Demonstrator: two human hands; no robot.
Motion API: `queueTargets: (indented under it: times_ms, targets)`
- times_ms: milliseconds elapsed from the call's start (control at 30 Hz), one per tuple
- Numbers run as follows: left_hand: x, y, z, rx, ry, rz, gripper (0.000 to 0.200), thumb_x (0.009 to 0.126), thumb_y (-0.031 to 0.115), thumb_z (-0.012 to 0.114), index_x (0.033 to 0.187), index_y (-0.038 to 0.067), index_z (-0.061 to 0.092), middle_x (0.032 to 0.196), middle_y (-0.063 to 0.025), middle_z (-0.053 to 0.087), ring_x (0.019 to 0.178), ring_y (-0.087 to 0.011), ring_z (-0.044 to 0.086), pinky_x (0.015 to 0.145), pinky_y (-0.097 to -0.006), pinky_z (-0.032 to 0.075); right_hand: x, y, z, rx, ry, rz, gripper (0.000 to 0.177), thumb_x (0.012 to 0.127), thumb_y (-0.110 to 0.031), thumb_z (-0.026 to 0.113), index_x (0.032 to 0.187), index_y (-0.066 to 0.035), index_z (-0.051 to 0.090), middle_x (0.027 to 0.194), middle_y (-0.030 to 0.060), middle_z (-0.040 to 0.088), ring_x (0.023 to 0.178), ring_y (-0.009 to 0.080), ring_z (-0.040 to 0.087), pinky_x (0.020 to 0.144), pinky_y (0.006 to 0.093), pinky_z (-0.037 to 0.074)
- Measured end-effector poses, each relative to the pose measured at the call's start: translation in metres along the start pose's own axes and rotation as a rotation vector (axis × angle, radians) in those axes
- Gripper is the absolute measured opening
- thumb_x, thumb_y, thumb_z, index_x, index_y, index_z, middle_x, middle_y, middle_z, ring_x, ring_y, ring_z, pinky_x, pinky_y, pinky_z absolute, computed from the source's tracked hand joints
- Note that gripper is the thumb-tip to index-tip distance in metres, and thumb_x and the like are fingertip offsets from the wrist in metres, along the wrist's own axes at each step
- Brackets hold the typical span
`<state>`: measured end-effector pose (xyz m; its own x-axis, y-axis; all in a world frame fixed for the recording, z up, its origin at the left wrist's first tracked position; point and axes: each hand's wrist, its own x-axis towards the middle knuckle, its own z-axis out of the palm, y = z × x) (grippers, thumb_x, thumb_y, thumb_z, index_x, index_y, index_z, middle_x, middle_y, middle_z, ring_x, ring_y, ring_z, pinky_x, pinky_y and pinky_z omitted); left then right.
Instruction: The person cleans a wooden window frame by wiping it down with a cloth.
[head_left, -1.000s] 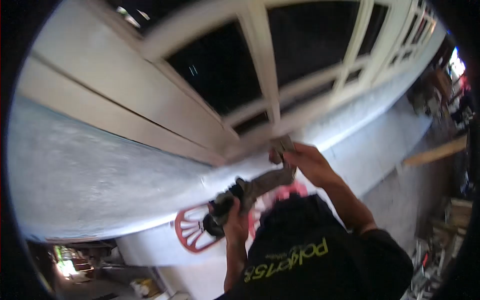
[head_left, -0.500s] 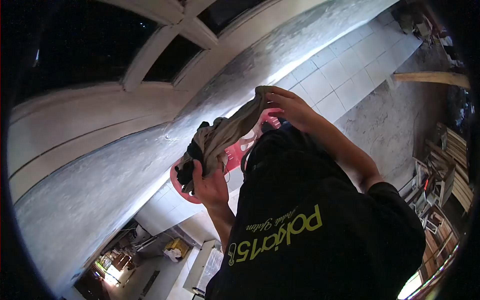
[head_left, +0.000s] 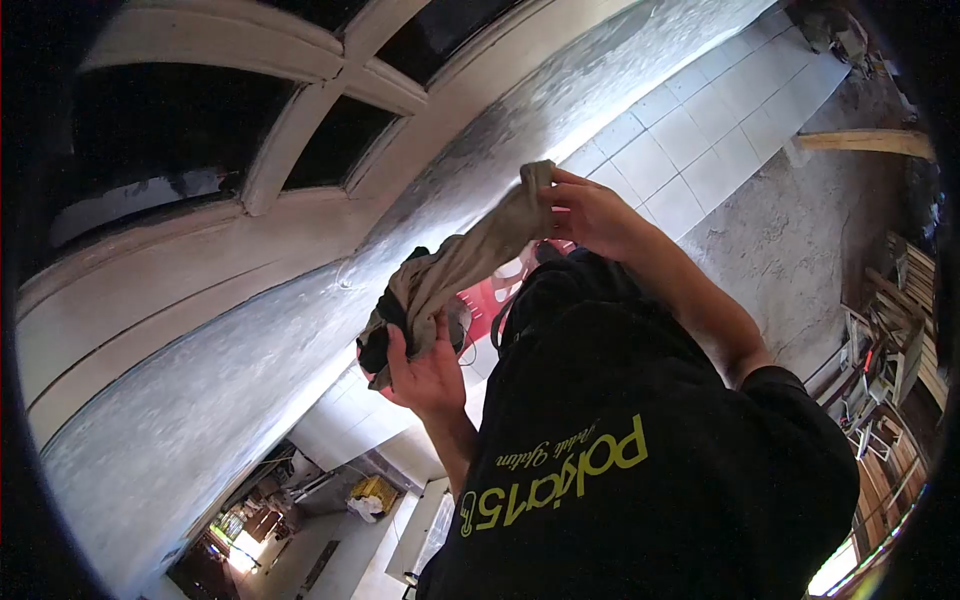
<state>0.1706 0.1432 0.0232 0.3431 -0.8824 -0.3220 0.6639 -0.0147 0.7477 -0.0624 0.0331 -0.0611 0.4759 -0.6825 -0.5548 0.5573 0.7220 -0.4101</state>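
A grey-brown piece of cloth (head_left: 470,260) with a black part is stretched between my two hands in the head view. My right hand (head_left: 590,213) is closed on its upper end, the fingers gripping the edge. At the lower, bunched end, my left hand (head_left: 428,378) holds the folds between thumb and fingers, near the black part. Whether it is a garment, and of what kind, I cannot make out. Behind the cloth shows a red plastic chair (head_left: 482,312), mostly hidden by the cloth and my body.
A grey wall (head_left: 230,360) and a white-framed window (head_left: 325,90) are on the left. Pale floor tiles (head_left: 660,165) run beside the wall. Wooden pieces (head_left: 890,350) are piled at the right. A yellow container (head_left: 373,495) stands at the lower left.
The cloth is drawn straighter and smoother between my hands. My right hand has shifted slightly to the right, and the whole view has tilted a little.
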Motion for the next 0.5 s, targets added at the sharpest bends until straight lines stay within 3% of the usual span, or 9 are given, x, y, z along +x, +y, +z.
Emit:
queueTargets:
  times_ms: [200,233,333,433,500]
  targets:
    - [0.004,-0.001,0.001,-0.007,-0.011,-0.008,0.044,0.098,0.025,0.049,0.133,-0.002,0.045,0.134,-0.0171,0.050,0.125,-0.0296,0.047,0.110,-0.0455,0.033,-0.004,-0.019,-0.007,-0.095,-0.091,0.073,0.029,0.095,-0.022,0.053,0.119,-0.006,0.056,0.111,0.0048,0.063,0.091,0.0162,0.063,0.083,0.0325,0.050]
    - [0.003,0.001,0.002,-0.001,-0.011,-0.004,0.044,0.098,0.025,0.049,0.133,-0.002,0.045,0.134,-0.0170,0.050,0.125,-0.0297,0.047,0.110,-0.0455,0.033,-0.006,-0.019,-0.007,-0.004,-0.160,-0.006,0.031,0.095,-0.026,0.052,0.118,-0.005,0.057,0.111,0.0058,0.064,0.091,0.0180,0.063,0.083,0.0331,0.050]
    - [0.003,0.002,0.006,-0.004,-0.021,0.004,0.044,0.097,0.026,0.049,0.133,-0.002,0.045,0.134,-0.0168,0.050,0.126,-0.0299,0.047,0.110,-0.0458,0.033,0.000,-0.014,-0.019,0.281,-0.180,0.044,0.031,0.095,-0.026,0.049,0.114,-0.004,0.058,0.107,0.0063,0.065,0.091,0.0203,0.064,0.083,0.0335,0.051]
    - [0.006,0.001,0.005,-0.014,-0.027,0.020,0.044,0.097,0.026,0.049,0.132,-0.001,0.045,0.134,-0.0168,0.050,0.126,-0.0301,0.047,0.110,-0.0460,0.033,0.015,-0.003,-0.041,0.265,-0.255,0.288,0.030,0.094,-0.025,0.046,0.111,-0.004,0.058,0.105,0.0087,0.065,0.093,0.0225,0.064,0.086,0.0365,0.051]
    - [0.007,-0.001,0.002,0.006,-0.013,0.040,0.044,0.097,0.026,0.049,0.132,-0.001,0.046,0.134,-0.0167,0.050,0.126,-0.0303,0.047,0.110,-0.0460,0.034,0.011,-0.006,-0.034,0.095,-0.174,0.280,0.028,0.094,-0.024,0.045,0.109,-0.004,0.058,0.106,0.0104,0.064,0.094,0.0227,0.063,0.086,0.0385,0.052]
